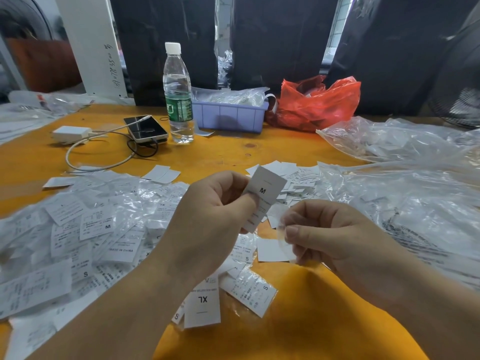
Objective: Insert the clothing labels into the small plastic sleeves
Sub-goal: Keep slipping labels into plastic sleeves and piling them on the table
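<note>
My left hand [207,216] pinches a white clothing label [265,188] marked M, held upright above the table's middle. Just to its right, my right hand [332,235] pinches a small clear plastic sleeve [281,229] between thumb and fingers; the sleeve is thin and hard to make out. Label and sleeve are close, with the label's lower end near the sleeve's top. Many loose white labels [96,224], some inside sleeves, lie spread over the left and centre of the wooden table [220,152].
A water bottle [178,100], a phone [145,129] with charger and cable, a purple tray [231,115] of bagged labels and a red plastic bag [317,105] stand at the back. Clear plastic bags [405,183] pile up on the right. A fan [459,81] is far right.
</note>
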The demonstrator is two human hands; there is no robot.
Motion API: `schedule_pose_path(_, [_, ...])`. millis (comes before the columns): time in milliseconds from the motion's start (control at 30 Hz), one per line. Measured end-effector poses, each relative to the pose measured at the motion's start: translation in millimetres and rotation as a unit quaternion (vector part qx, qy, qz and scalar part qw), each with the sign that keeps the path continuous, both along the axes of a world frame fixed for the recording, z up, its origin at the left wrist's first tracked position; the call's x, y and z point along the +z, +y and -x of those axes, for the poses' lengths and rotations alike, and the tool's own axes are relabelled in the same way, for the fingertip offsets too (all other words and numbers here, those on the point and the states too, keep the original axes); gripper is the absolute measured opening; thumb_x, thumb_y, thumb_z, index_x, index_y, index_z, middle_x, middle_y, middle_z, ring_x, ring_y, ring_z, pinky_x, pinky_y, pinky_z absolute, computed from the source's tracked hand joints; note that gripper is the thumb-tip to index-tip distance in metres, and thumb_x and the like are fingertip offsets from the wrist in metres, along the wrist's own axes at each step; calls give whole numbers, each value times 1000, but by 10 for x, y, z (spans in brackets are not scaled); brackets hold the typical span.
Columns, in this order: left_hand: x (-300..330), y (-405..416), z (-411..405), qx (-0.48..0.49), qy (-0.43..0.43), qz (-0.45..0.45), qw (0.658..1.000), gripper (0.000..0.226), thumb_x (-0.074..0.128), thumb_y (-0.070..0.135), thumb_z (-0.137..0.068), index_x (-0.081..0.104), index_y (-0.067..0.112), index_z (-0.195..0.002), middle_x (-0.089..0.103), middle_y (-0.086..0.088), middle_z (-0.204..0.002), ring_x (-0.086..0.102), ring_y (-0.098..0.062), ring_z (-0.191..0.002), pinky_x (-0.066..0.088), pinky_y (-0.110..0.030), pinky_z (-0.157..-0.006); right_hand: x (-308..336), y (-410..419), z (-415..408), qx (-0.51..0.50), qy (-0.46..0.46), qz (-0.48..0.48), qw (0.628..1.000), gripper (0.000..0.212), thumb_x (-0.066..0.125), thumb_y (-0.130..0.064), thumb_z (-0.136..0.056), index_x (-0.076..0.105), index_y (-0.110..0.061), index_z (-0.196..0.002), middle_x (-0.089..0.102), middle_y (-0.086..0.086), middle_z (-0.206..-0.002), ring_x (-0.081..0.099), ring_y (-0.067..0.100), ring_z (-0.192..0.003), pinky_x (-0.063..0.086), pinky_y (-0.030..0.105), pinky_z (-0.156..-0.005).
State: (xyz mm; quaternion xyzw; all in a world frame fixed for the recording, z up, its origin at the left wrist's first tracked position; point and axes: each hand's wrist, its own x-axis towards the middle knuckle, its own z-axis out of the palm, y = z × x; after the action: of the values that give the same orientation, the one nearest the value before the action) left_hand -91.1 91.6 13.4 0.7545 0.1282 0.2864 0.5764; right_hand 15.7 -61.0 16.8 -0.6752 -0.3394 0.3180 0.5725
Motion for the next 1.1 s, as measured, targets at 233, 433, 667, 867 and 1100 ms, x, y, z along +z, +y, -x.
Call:
schedule_pose_path(233, [166,95,121,36,30,-249,967,21,48,36,-83,68,34,-78,62,34,-90,56,12,-91,45,-8,-53,30,-23,-50,-21,-54,3,998,10,66,-5,-85,73,-11,-80,66,2,-72,57,15,-63,52,27,-62])
schedule_pose_path(433, [187,88,128,24,24,-244,969,20,48,34,-81,67,35,-75,61,38,-89,53,18,-93,44,-8,-49,54,-38,-57,-19,-77,-3,997,8,67,-8,-81,73,-12,-78,65,2,-70,57,14,-62,49,20,-57])
schedule_pose_path(667, [205,77,131,17,24,-216,976,21,50,34,-80,70,31,-77,66,30,-85,58,11,-89,45,-8,-51,86,-57,-74,-4,-96,-1,995,8,68,-11,-82,71,-10,-74,61,4,-66,57,18,-64,48,25,-62])
schedule_pose_path(867, [204,96,134,7,34,-176,984,21,52,33,-81,72,29,-78,68,27,-79,60,12,-78,41,-6,-49,90,-64,-97,17,-102,-6,995,10,67,-23,-71,72,-14,-73,63,4,-67,59,18,-64,49,22,-61])
schedule_pose_path(1100, [212,83,118,-29,61,-120,990,19,61,23,-91,74,25,-78,69,19,-71,58,7,-58,39,-6,-47,79,-83,-145,46,-79,-32,995,10,68,-20,-72,73,-11,-73,61,8,-67,57,19,-63,50,21,-60])
